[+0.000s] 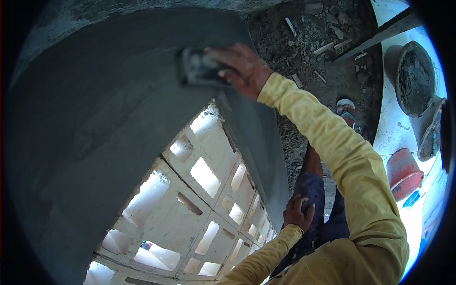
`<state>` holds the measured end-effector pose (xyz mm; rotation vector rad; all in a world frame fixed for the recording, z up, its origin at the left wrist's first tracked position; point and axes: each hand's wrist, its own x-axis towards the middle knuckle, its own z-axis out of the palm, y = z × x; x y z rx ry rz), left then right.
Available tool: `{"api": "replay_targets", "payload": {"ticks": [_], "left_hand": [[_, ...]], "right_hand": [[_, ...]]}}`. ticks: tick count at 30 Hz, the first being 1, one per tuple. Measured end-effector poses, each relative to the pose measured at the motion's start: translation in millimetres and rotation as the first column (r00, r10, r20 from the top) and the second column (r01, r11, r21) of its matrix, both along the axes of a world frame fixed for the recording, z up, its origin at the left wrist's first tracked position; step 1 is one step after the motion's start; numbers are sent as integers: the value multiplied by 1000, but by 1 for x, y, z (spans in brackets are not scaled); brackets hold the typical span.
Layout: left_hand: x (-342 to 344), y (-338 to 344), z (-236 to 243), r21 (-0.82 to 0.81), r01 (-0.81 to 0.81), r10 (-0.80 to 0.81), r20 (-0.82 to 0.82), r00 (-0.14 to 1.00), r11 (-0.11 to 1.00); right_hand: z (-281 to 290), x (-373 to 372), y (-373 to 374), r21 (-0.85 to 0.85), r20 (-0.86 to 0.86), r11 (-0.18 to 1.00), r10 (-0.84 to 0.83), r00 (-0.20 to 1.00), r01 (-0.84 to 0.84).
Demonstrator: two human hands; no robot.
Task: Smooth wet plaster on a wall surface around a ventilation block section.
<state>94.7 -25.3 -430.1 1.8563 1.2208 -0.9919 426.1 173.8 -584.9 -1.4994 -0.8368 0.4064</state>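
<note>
My right hand (244, 69) grips a dark rectangular hand float (195, 68), its edges blurred. The float lies against the smooth grey plastered wall (95, 90), above the point where the pale openwork block screen (190, 213) begins. Lower down, my left hand (299, 212) rests on my dark trouser leg (311, 187) with its fingers apart and nothing in it.
Rubble and broken pieces (327, 35) lie on the dark ground beside the wall. A leaning plank (380, 35) crosses at the upper right. Beyond it stand a basin of grey mortar (415, 78) and a red bucket (403, 175) on pale tiles. My sandalled foot (346, 109) is on the ground.
</note>
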Motion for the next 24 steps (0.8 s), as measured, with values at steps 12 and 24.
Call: {"api": "replay_targets", "payload": {"ticks": [12, 24], "left_hand": [[1, 5, -1, -23, -60, 60, -28, 998, 998], [-2, 3, -1, -1, -66, 66, -36, 997, 998]], "right_hand": [[18, -26, -14, -158, -351, 980, -166, 922, 117], [-18, -41, -36, -158, -222, 977, -175, 959, 142]]}}
